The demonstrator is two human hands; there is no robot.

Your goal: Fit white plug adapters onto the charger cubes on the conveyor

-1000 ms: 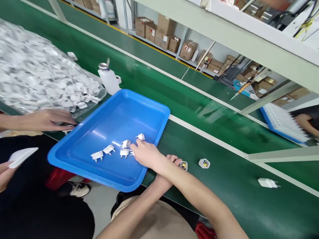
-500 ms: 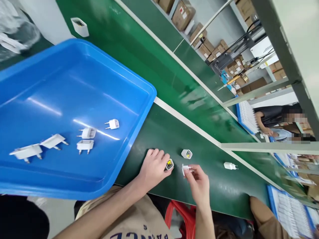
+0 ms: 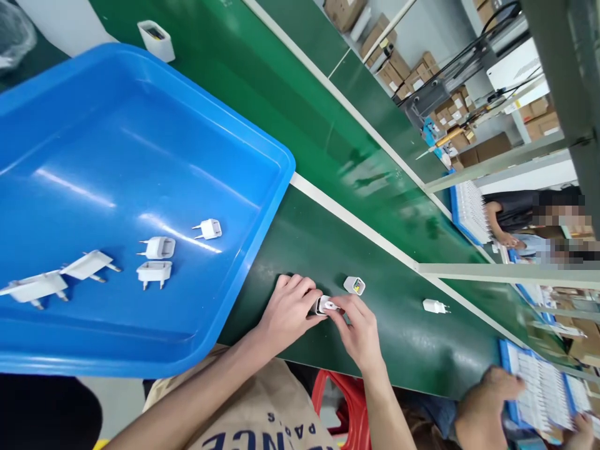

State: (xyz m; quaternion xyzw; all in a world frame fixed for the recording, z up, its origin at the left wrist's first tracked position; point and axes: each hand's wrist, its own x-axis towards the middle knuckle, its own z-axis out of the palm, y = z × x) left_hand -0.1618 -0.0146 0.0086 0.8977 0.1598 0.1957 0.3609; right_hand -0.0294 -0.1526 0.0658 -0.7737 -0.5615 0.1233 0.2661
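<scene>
My left hand (image 3: pixel 291 307) is closed around a white charger housing (image 3: pixel 320 305) just above the green bench, its open end turned to the right. Pinched in my right hand (image 3: pixel 355 322) is a white plug cap (image 3: pixel 330 305), which sits at the mouth of that housing; my fingers partly cover the contact, so how deep it sits cannot be told. Beyond my hands lies another open housing (image 3: pixel 355 285) with something yellow inside. Farther right rests a charger (image 3: pixel 435 306) with its plug pins pointing right.
A large blue tray (image 3: pixel 253 275) on the left holds several white plug caps (image 3: pixel 156 272). One more housing (image 3: pixel 156 41) stands behind it. At right, a co-worker's hand (image 3: pixel 504 382) is by a tray of white parts (image 3: pixel 534 381). A metal post (image 3: pixel 506 272) crosses the bench's far side.
My right hand has moved left, bringing the plug cap to the housing's open end. The co-worker's arm at lower right has reached to the tray of white parts.
</scene>
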